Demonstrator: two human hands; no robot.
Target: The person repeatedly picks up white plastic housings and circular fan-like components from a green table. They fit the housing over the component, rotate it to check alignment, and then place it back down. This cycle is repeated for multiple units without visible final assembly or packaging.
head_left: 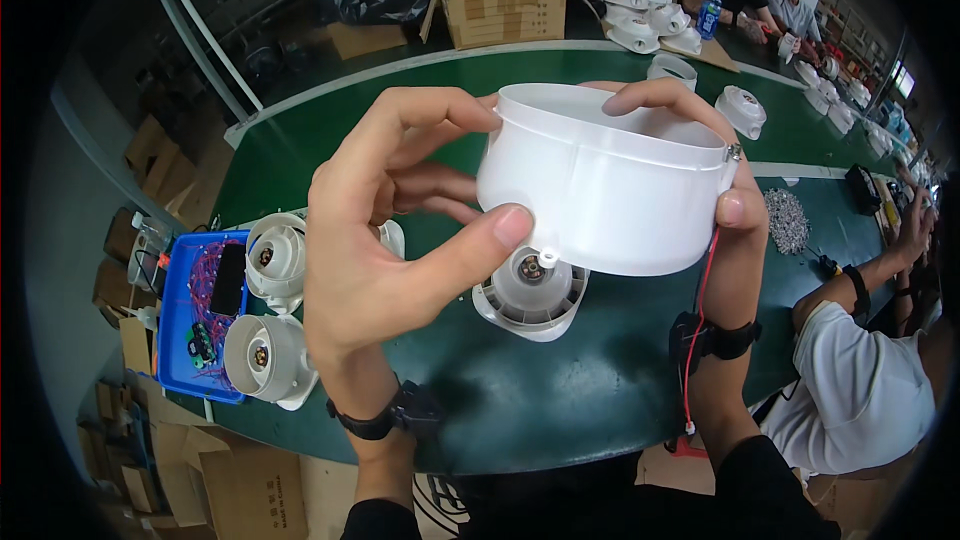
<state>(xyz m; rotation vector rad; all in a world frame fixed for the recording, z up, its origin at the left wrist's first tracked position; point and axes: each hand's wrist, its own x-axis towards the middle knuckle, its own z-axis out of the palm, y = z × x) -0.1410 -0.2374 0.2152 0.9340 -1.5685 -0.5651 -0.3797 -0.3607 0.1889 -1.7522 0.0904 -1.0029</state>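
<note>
A person's two bare hands hold a white, round, open-topped plastic ring-shaped housing (610, 190) in the air between them, above a dark green tabletop (600, 380). The left hand (365, 260) is partly open in a wide C, its thumb pressed to the lower wall beside a small lug and its index fingertip at the rim; the other fingers curl behind. The right hand (745, 215) grips the opposite side, with bent fingers over the rim and another digit against the outer wall. A thin red and black wire (702, 310) hangs from beside that digit, ending in a small white connector (690, 428); its upper attachment is hidden. Just below the left thumb, a white plastic finned base with a round centre (533, 310) rests on the tabletop. Left of the left fingers are two similar white round units (265, 360) and a blue plastic tray (170, 340) holding red and purple wires, a green circuit board (200, 345) and a flat black rectangular object (230, 280). Beyond the right fingers lies a heap of small silvery parts (787, 220).
</note>
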